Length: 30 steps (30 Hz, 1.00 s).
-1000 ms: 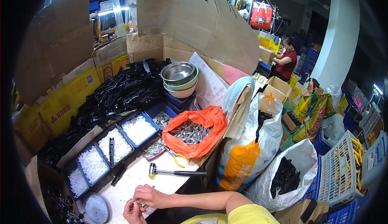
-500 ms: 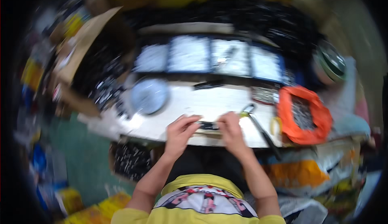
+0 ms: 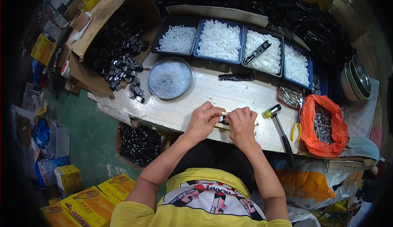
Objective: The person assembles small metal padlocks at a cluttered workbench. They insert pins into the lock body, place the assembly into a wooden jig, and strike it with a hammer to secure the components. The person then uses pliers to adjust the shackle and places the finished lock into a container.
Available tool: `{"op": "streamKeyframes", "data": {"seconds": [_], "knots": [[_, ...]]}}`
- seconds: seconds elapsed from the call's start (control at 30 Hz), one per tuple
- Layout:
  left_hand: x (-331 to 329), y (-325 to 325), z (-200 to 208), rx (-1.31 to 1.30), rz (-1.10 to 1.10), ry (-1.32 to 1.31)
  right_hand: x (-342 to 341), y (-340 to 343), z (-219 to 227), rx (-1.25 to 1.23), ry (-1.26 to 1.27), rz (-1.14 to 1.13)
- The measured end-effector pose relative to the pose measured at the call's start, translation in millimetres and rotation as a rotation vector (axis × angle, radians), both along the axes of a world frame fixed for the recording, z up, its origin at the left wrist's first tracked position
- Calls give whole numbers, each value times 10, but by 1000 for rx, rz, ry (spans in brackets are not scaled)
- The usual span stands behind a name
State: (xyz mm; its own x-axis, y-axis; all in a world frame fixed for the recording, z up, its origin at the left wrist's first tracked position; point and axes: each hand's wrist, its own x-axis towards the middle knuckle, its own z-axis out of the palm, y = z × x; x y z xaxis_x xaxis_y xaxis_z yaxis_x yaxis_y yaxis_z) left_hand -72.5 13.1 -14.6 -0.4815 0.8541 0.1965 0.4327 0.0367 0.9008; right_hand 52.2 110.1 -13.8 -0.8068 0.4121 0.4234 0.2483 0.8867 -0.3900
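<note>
At the near edge of the white table, my two hands meet over a small black part [image 3: 223,121] with a pale piece at its left end. My left hand [image 3: 202,121] pinches that left end between thumb and fingers. On the other end, the fingers of my right hand [image 3: 242,125] are closed, hiding most of the part. A small wooden block seems to lie just under it. Right of my hands rests a hammer [image 3: 279,126] with a yellow and black head and a black grip. Farther back lies a long black part [image 3: 236,77].
Blue trays [image 3: 197,59] of white plastic pieces line the back, one with a black part on top. A round metal dish [image 3: 190,79] stands left of centre, beside loose black-and-silver pieces [image 3: 123,72]. To the right are yellow-handled pliers [image 3: 299,131] and an orange bag [image 3: 312,142] of metal pieces.
The view has shifted and sharpened, so the table's things appear moved. My hands have drawn closer together over the small black part, covering more of it.
</note>
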Motion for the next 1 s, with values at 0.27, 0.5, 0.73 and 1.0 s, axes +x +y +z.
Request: {"op": "streamKeyframes", "data": {"seconds": [0.27,0.5,0.73,1.0], "knots": [[-43,33,153,-62,-67,52,94,64,62,-14,33,30],[-30,220,70,-202,-130,322,471,492,105,-32,118,-187],[-64,590,398,-272,-248,315,961,1195,201,149,-90,-590],[-82,2070,377,-203,-115,688,861,1574,39,245,-466,-664]]}}
